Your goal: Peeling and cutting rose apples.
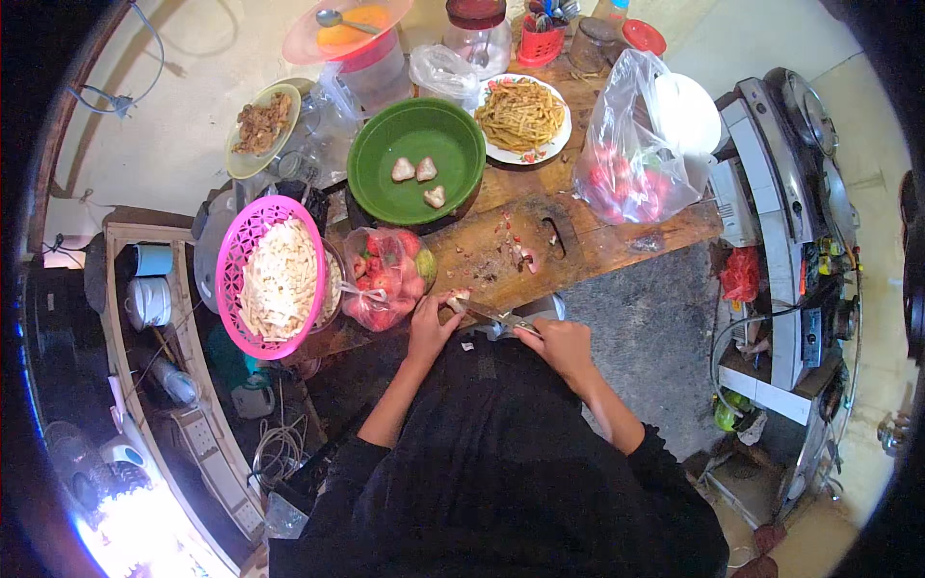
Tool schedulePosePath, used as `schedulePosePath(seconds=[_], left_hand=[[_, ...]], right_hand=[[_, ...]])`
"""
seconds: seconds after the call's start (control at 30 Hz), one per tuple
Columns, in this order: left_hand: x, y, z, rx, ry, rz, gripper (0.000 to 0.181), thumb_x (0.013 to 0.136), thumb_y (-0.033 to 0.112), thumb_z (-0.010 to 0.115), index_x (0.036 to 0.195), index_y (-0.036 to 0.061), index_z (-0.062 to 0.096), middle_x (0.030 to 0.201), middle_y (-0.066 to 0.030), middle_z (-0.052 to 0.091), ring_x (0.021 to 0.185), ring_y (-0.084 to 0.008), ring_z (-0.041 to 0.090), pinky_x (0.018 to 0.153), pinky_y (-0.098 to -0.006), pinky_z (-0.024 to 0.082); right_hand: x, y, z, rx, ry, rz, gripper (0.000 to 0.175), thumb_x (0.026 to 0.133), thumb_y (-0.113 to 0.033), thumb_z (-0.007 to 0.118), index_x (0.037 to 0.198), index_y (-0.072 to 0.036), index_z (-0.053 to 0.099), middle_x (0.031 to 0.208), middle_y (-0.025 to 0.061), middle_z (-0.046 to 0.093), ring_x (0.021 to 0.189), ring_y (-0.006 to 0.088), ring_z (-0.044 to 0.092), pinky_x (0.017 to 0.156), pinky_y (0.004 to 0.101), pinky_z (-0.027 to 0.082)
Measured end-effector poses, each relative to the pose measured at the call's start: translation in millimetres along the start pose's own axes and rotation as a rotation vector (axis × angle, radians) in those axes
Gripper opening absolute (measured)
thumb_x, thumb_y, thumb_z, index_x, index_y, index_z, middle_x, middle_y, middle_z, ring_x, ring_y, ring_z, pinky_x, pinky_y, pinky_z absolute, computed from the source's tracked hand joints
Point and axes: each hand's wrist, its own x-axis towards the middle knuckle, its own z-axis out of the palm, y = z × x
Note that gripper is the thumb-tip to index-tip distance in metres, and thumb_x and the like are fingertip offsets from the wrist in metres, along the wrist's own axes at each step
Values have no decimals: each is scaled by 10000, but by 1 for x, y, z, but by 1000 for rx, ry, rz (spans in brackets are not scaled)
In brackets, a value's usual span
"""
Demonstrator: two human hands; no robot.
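Observation:
My left hand [430, 334] grips a small piece of pale, red-skinned fruit [457, 299] at the front edge of a wooden cutting board [477, 253]. In my right hand [566, 349] is the handle of a knife [498, 313], its blade pointing left and touching or nearly touching the piece. Red and pale scraps [526, 259] lie on the board. Beyond it stands a green plastic basin [415, 141] with three pale fruit pieces [426, 169] inside. Left of the board rests a tied clear bag of red fruits [383, 282].
A pink basket [225, 278] of white cut strips stands at the left. Behind are a plate of fried strips [522, 119] and a lidded jar [477, 40]. An open-topped plastic bag with red fruits [629, 180] stands right, near the table's edge. A stove [777, 159] is further right.

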Motion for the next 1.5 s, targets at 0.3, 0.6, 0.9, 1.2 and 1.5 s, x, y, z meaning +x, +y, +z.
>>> schedulePosePath(seconds=[0.3, 0.6, 0.9, 1.2, 1.5], left_hand=[[1, 3, -2, -38, 0, -17, 332, 665, 109, 706, 908, -21, 519, 878, -150, 569, 838, -281, 566, 741, -343, 461], [2, 3, 4, -17, 15, 15, 309, 668, 109, 694, 892, -18, 522, 858, -156, 560, 830, -288, 548, 732, -355, 448], [1, 17, -10, -37, -20, -22, 387, 681, 98, 679, 1024, 3, 530, 860, -127, 549, 788, -251, 548, 714, -321, 451], [-8, 9, -13, -132, -83, -119, 468, 716, 97, 644, 1140, -21, 484, 949, -137, 539, 807, -215, 562, 739, -293, 455], [-6, 15, -7, 123, -44, -63, 542, 682, 59, 640, 1172, -47, 433, 1010, -184, 506, 915, -317, 519, 811, -358, 419]], right_hand=[[-4, -18, 2, 105, -103, 236, 408, 791, -461, 535, 658, -84, 613, 572, 149, 574, 534, 323, 576, 460, 406, 424], [7, -12, 27, 625, -49, 539, 474, 848, -416, 467, 666, 10, 567, 608, 202, 553, 595, 378, 546, 541, 426, 401], [10, -2, 14, 595, -129, 413, 433, 862, -374, 465, 674, 13, 517, 599, 211, 525, 597, 392, 529, 533, 433, 381], [10, -5, 36, 546, -226, 294, 400, 867, -401, 437, 768, -22, 517, 654, 233, 551, 663, 415, 549, 564, 468, 406], [5, 7, 51, 484, -102, 398, 379, 862, -395, 453, 756, -47, 558, 685, 190, 577, 674, 385, 562, 567, 429, 417]])
